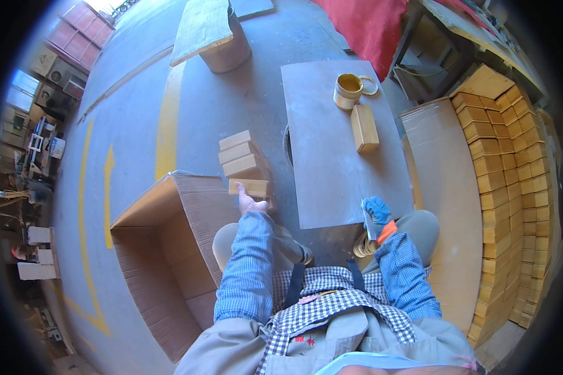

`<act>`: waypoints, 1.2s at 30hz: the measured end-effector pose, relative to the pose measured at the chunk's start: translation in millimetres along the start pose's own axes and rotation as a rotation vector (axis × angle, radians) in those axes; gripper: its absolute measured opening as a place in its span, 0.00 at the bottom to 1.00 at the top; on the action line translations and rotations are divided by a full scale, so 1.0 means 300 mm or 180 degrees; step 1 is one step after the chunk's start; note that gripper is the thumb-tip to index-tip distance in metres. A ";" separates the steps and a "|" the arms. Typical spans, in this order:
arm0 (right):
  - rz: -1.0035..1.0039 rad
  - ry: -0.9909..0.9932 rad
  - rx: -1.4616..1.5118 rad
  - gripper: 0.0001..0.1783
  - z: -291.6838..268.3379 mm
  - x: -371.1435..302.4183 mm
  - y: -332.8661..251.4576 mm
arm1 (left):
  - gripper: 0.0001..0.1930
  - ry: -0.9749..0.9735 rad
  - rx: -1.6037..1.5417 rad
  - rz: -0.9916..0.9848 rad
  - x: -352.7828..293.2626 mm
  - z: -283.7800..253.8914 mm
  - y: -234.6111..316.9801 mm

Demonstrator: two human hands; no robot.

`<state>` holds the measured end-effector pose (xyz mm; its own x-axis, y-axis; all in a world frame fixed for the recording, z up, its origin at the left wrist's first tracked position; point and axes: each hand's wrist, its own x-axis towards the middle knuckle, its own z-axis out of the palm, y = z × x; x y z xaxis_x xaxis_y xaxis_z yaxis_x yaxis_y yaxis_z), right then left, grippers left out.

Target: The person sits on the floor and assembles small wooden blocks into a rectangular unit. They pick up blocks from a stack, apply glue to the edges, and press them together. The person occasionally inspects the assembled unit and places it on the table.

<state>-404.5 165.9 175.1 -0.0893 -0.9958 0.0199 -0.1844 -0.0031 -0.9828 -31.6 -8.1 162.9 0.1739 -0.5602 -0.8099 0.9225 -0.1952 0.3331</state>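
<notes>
Just left of frame centre: left hand (253, 201) touching wooden block (254, 187); grasp, cannot tell. Right of centre: gloved right hand (378, 211) clenched around flat tool (369, 226). Upper right: 1 open tin (346, 99).

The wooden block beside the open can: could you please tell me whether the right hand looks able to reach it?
Probably yes: nothing shows on the board between the gloved right hand and the block, though the flat tool it holds may hinder a grasp.
</notes>
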 end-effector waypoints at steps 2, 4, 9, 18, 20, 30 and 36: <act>0.0262 0.0150 0.0152 0.06 -0.003 -0.005 -0.008 | 0.41 0.0312 0.0073 0.0060 0.082 0.004 0.022; 0.0052 0.0036 -0.0064 0.05 -0.006 0.001 -0.020 | 0.39 0.0475 0.0139 0.0100 0.140 0.015 0.029; -0.0561 0.0142 -0.1028 0.06 0.013 0.010 -0.056 | 0.30 0.1044 0.0685 0.0212 0.124 0.046 -0.020; 0.1165 0.0342 0.1091 0.09 0.038 -0.004 -0.091 | 0.45 -0.2060 0.4450 0.3740 -0.377 0.543 -0.682; 0.0937 0.0367 0.1368 0.09 0.035 -0.002 -0.103 | 0.50 -0.1983 0.5006 0.4006 -0.426 0.662 -0.814; 0.0658 0.0764 0.0991 0.07 0.044 0.002 -0.105 | 0.39 -0.1917 0.6645 0.4552 -0.485 0.409 -0.457; 0.1053 0.0955 0.1722 0.09 0.055 0.008 -0.084 | 0.31 -0.1708 0.6985 0.3483 -0.590 0.192 -0.405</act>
<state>-383.9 162.2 197.0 -0.3375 -0.8843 -0.3227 0.4050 0.1731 -0.8978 -194.3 68.5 293.7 -0.2553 -0.9618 -0.0982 -0.8917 0.1950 0.4085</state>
